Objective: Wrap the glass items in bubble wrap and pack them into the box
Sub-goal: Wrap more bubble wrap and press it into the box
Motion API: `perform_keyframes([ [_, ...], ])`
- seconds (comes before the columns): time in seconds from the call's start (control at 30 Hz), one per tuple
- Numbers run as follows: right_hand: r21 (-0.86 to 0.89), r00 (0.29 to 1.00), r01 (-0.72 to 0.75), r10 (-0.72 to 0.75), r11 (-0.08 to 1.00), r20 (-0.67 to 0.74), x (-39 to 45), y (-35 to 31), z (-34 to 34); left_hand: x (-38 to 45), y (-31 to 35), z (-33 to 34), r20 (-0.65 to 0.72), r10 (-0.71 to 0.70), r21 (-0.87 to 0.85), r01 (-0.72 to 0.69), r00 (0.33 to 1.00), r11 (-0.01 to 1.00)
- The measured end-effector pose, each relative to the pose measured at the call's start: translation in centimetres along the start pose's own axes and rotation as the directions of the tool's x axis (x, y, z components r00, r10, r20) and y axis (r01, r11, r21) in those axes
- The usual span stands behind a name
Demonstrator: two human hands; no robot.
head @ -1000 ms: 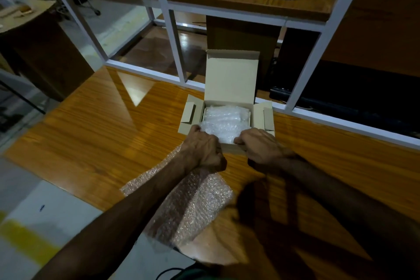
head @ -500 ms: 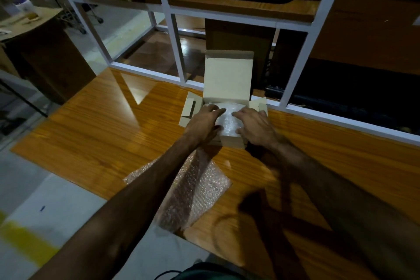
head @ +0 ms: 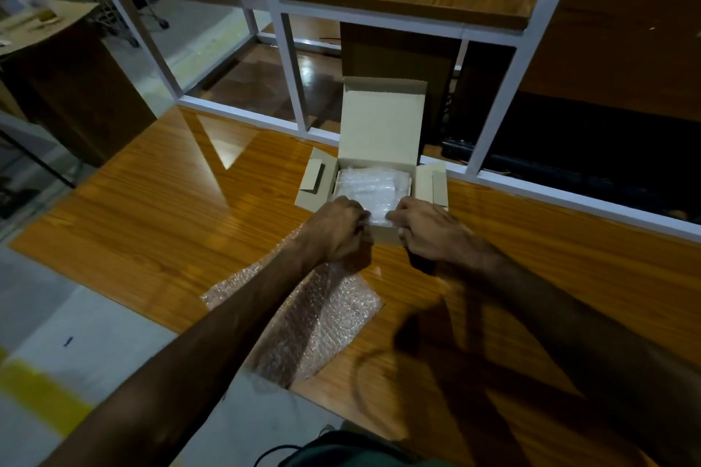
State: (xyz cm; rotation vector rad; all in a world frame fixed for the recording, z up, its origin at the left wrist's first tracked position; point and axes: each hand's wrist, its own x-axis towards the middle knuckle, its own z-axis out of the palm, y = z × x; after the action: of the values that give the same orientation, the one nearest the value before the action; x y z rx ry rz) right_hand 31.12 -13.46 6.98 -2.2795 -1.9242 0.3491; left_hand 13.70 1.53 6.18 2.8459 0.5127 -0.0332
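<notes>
My left hand and right hand are both curled over the near wall of the box, gripping it. The wrapped bundle sits inside — tug unevenly and the box could skid or tip, jolting the glass.

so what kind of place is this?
Probably a packing workstation in a workshop or warehouse, not a home. A wooden bench sits inside a white metal shelving frame, with yellow floor marking alongside, and an open cardboard box on the bench.
</notes>
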Motion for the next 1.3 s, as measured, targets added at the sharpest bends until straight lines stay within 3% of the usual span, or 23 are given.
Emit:
perform_keyframes([
  [0.1,-0.054,1.000,0.013,-0.014,0.998,-0.021,-0.7,-0.4,0.5,-1.0,0.2,1.7,0.010,0.036,0.214,-0.037,0.999,0.976],
  [0.3,-0.130,1.000,0.016,-0.019,0.991,-0.022,-0.6,-1.1,1.0,-1.0,0.8,2.9,-0.027,0.018,0.323,-0.008,0.999,0.946],
  [0.43,-0.169,0.999,0.041,-0.046,0.985,-0.025,-0.2,-1.0,0.7,0.1,0.6,2.5,-0.001,0.018,0.286,-0.017,1.000,0.958],
  [0.57,-0.201,0.997,0.056,-0.067,0.978,-0.049,0.1,-0.9,0.6,0.3,-1.2,2.9,-0.034,-0.017,0.141,0.021,0.999,0.990],
  [0.7,-0.186,0.996,0.077,-0.086,0.979,-0.037,0.3,-0.6,0.5,1.1,-1.9,2.5,0.020,0.000,0.243,-0.005,1.000,0.970],
  [0.87,-0.093,0.996,0.048,-0.054,0.995,-0.068,0.2,-0.4,0.2,-0.5,-1.3,3.2,-0.051,0.005,0.135,0.002,0.999,0.991],
  [1.03,-0.129,0.988,-0.061,0.041,0.990,-0.150,-0.9,-1.5,1.0,-0.9,-1.5,2.9,-0.143,0.050,0.304,-0.004,0.988,0.953],
  [1.13,-0.114,0.984,-0.114,0.096,0.987,-0.152,-1.2,-2.4,2.1,-0.7,-2.2,3.0,-0.075,0.032,0.370,-0.002,0.997,0.929],
  [1.3,-0.128,0.975,-0.147,0.122,0.981,-0.185,-1.1,-2.7,3.1,-0.6,-1.4,3.0,-0.078,0.018,0.432,0.018,0.997,0.902],
])
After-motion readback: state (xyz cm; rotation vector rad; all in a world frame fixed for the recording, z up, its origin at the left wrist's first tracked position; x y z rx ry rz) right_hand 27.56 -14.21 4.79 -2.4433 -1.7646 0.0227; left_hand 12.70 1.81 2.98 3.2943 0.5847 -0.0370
